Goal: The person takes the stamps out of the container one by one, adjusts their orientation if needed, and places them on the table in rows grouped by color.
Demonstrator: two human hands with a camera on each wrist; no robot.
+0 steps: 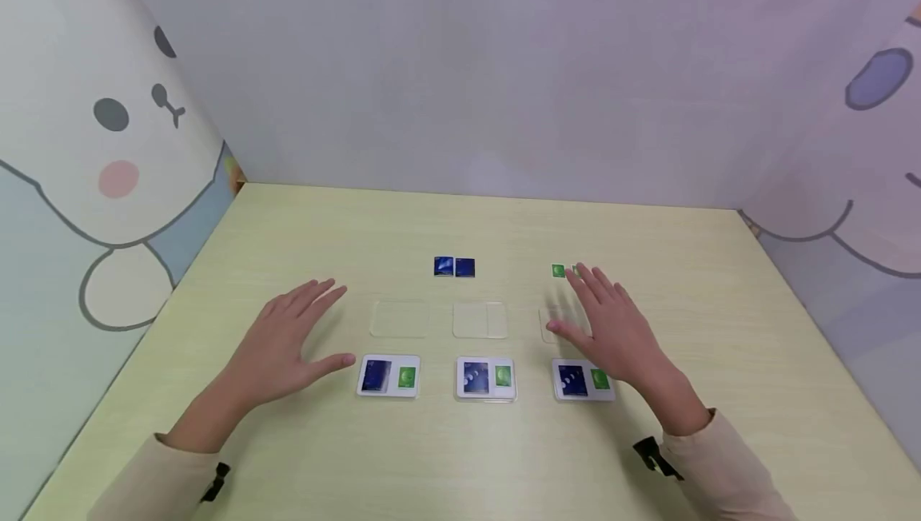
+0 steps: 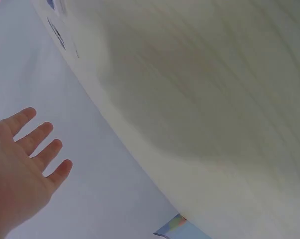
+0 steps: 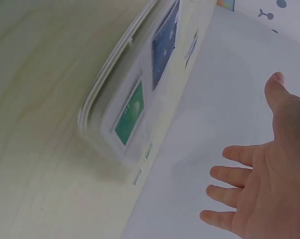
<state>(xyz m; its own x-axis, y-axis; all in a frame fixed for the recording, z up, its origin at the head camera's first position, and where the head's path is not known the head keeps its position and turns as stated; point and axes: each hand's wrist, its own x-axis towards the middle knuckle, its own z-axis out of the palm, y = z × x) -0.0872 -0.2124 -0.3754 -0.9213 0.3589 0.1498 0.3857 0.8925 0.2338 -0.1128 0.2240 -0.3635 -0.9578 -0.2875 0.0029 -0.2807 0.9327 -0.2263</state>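
Observation:
My left hand (image 1: 284,345) hovers with spread fingers over the table, left of the left card case (image 1: 388,393), holding nothing. My right hand (image 1: 615,337) is likewise spread, over the right card case (image 1: 607,395), and partly covers a clear cover and a small green stamp. Each of the three cases holds a white card with a blue stamp and a green stamp; the middle card case (image 1: 485,396) lies between the hands. In the right wrist view, the right card case (image 3: 110,99) shows close up, apart from the open palm.
Behind the cases lie a left clear cover (image 1: 399,320), a middle clear cover (image 1: 475,320) and a right clear cover (image 1: 544,325). Farther back are two blue stamps (image 1: 464,268) and a green stamp (image 1: 558,271). Curtains with cartoon figures (image 1: 72,105) border the table (image 1: 324,225).

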